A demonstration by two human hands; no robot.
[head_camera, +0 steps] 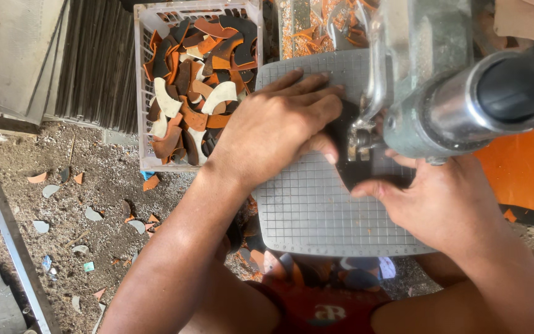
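Observation:
A dark leather piece (366, 174) lies on the grey gridded machine table (316, 210), under the metal head of a machine (440, 93). My left hand (276, 127) presses flat on the piece's left part, fingers pointing right toward the head. My right hand (440, 198) pinches the piece's near edge between thumb and fingers, just below the head. Most of the piece is hidden by both hands and the head.
A white plastic crate (145, 93) full of curved brown, orange, black and cream leather cut-outs stands left of the table. An orange leather sheet (520, 164) lies at the right. Scraps litter the dirt floor (94, 204). Grey boards are stacked at top left.

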